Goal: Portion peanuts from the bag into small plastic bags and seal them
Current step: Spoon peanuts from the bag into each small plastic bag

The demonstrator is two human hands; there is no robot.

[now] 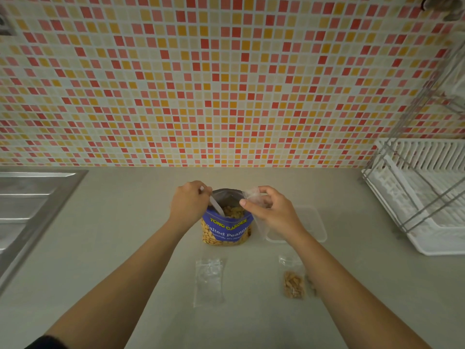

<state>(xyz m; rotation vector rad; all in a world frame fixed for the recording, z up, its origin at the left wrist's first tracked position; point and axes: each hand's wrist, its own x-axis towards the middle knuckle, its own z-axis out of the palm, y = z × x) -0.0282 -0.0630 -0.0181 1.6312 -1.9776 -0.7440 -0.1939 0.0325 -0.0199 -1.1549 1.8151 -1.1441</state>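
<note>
Gaping blue peanut bag (227, 227): left hand (188, 202) grips spoon (217, 207), right hand (271, 210) pinches baggie (251, 195).

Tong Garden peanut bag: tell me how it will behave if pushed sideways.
The peanut bag stands upright, so it may tip rather than slide. Its empty foil top looks soft and would likely crumple. With the mouth open, peanuts would probably spill.

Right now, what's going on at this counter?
The left hand grips a white spoon dipped into the open peanut bag. The right hand pinches an empty small plastic bag beside that opening. A filled small bag and spare empty bags lie on the counter nearer the person.
</note>
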